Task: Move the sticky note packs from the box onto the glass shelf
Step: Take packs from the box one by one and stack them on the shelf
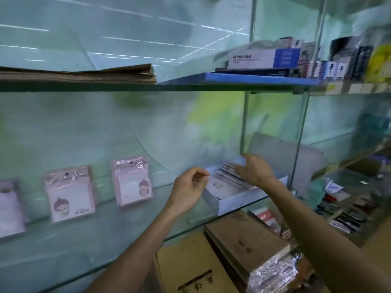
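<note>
1. Nearest, below the shelf: brown paper envelopes (190,269) with dark printed characters, and beside them a brown stack (243,240) with a plastic-wrapped bundle (275,273) at its front end.
2. Glass shelf (63,256), front edge running diagonally from lower left up to the right; both forearms cross over it.
3. Left hand (187,190) hovers just left of the box, fingers loosely curled, thumb and forefinger near each other; nothing seen in it.
4. Right hand (252,170) reaches into the box (237,203), fingers down among the sticky note packs inside (224,176); whether it grips one, cannot tell. Box is white, open, lid flap (281,153) standing up behind.
5. Three sticky note packs already lean against the back glass, left of the box: one at the frame edge (10,208), one with a cartoon figure (69,193), one nearer the box (132,180).
6. Metal uprights (300,132) stand right of the box.
7. Upper shelf: flat brown paper stack (95,75) left, a blue-and-white carton (266,58) and blurred goods right.
</note>
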A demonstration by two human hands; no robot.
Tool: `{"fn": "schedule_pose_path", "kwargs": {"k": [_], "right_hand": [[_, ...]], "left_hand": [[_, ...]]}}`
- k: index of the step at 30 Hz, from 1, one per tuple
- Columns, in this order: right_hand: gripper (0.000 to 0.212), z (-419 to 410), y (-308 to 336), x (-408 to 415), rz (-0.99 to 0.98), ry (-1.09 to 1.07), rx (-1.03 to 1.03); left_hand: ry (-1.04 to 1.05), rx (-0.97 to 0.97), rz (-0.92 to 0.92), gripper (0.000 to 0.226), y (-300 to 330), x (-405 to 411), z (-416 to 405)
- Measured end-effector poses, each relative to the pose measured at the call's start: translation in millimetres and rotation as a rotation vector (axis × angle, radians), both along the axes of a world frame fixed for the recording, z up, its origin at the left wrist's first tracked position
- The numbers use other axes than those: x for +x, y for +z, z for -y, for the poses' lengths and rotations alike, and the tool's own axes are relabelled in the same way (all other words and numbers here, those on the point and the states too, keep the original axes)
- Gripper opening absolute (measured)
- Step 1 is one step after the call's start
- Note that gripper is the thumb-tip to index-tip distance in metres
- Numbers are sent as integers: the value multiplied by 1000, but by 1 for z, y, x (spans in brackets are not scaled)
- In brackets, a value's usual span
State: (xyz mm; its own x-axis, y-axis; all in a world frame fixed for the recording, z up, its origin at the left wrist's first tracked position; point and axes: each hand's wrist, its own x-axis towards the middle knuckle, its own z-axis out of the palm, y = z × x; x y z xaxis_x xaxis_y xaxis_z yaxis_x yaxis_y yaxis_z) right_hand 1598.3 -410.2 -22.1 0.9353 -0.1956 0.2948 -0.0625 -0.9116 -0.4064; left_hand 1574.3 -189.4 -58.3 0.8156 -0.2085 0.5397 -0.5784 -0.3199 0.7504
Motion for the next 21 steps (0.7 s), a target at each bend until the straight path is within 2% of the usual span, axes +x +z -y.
{"fn": "schedule_pose_path", "kwargs": {"k": [6,10,13,17,21], "right_hand": [[41,13,-6,0,-145,6,-53],[18,12,-5,-8,-44,-23,-228],[13,10,-3,-11,81,-9,-263],[23,7,7,-16,323,49,-34],[27,-8,20,-19,420,147,385]], "left_hand": [[-53,153,-4,14,-2,4,22],[-46,129,-12,13,-3,8,24],[-36,37,-23,12,1,11,24],[21,-192,-137,10,5,21,17],[23,-477,-286,14,13,25,6]]}}
